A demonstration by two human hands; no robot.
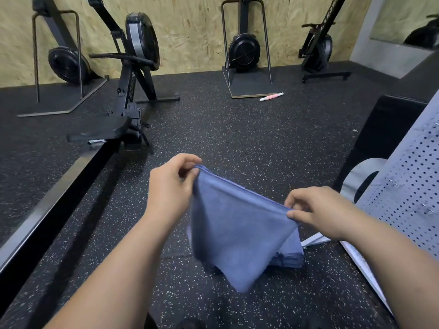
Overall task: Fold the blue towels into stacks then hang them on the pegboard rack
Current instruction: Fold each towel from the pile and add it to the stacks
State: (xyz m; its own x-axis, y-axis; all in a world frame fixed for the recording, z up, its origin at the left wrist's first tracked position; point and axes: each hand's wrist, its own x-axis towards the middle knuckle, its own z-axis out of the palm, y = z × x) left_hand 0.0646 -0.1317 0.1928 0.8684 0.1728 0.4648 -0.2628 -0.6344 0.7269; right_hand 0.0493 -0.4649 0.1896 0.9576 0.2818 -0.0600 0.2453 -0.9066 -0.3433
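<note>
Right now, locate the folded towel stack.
Head view, right of centre: the folded towel stack sits on the floor, partly hidden behind the held blue towel, beside the pegboard rack.

Towel stack [291, 256] half behind blue towel [237, 229]

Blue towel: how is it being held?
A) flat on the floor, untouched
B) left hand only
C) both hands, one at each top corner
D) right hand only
C: the left hand and the right hand each pinch a top corner of the blue towel, which hangs in the air in front of the folded stack.
</note>
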